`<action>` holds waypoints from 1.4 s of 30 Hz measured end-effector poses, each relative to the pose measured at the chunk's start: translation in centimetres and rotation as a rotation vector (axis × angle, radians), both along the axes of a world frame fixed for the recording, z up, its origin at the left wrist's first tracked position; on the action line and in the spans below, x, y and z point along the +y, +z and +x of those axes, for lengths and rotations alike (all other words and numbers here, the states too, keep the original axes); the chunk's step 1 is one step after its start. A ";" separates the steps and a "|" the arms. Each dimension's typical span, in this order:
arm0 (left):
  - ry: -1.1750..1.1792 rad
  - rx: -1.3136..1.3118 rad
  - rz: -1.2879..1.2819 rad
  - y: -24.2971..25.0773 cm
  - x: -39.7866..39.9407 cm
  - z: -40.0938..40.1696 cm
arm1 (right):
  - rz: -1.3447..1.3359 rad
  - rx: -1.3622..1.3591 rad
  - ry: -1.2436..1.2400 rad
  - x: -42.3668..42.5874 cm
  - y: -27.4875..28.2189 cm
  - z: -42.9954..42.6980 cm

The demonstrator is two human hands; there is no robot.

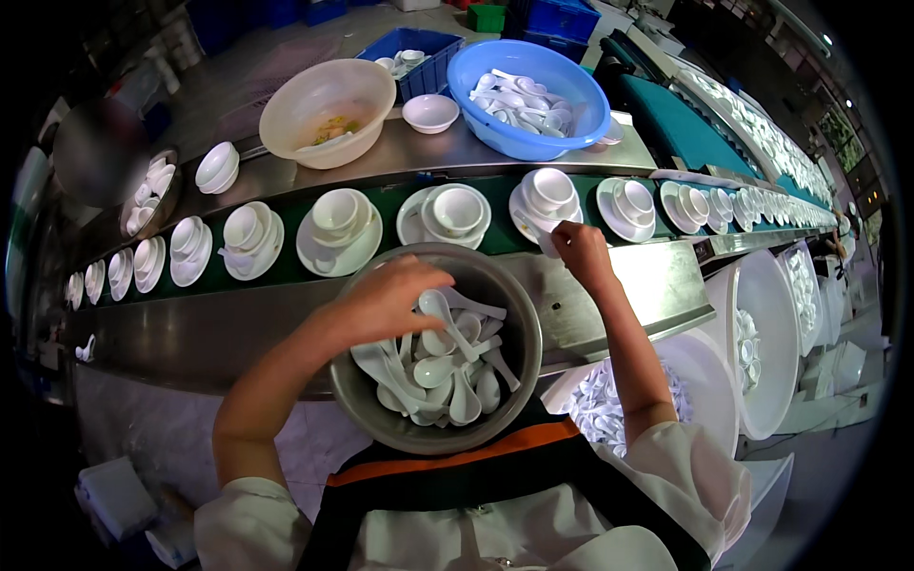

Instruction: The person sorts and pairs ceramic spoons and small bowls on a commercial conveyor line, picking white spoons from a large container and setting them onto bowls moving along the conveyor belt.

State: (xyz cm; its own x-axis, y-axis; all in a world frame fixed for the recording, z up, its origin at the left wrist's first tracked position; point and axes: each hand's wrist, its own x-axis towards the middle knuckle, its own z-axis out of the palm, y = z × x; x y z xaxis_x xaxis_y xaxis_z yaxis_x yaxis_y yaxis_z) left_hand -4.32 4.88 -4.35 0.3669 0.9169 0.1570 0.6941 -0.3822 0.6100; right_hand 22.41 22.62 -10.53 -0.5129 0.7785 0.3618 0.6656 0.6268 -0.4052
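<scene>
A large metal bowl (pixel 530 335) full of white ceramic spoons (pixel 457 371) stands at the near edge of the steel counter, against my apron. Over its left side hovers my left hand (pixel 393 300), thumb and fingers apart, close above the spoons. My right hand (pixel 577 246) is closed on a white spoon (pixel 546 239) at a dish set on the green conveyor belt. In that set a white cup (pixel 552 188) rests in a small bowl on a saucer (pixel 525 221). Similar sets line the belt both ways; the one left of it has a cup (pixel 457 208) and saucer (pixel 407 218).
Behind the belt stand a cream plastic basin (pixel 275 121) with scraps, a white bowl (pixel 430 114) and a blue basin (pixel 460 86) of spoons. A steel bowl (pixel 168 207) of spoons is at left. White tubs (pixel 703 357) of tableware stand low at right. A loose spoon (pixel 86 348) lies far left.
</scene>
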 end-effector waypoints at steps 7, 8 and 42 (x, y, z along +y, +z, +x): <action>-0.171 0.127 -0.217 -3.9 1.8 1.4 | -0.031 -0.009 -0.022 -0.8 0.0 -1.6; -0.168 0.133 -0.220 -3.5 1.8 1.1 | -0.081 0.032 0.042 -2.4 2.2 -2.2; 0.246 -1.084 -0.468 -0.9 7.0 4.1 | -0.633 0.564 0.334 -4.5 3.3 -2.7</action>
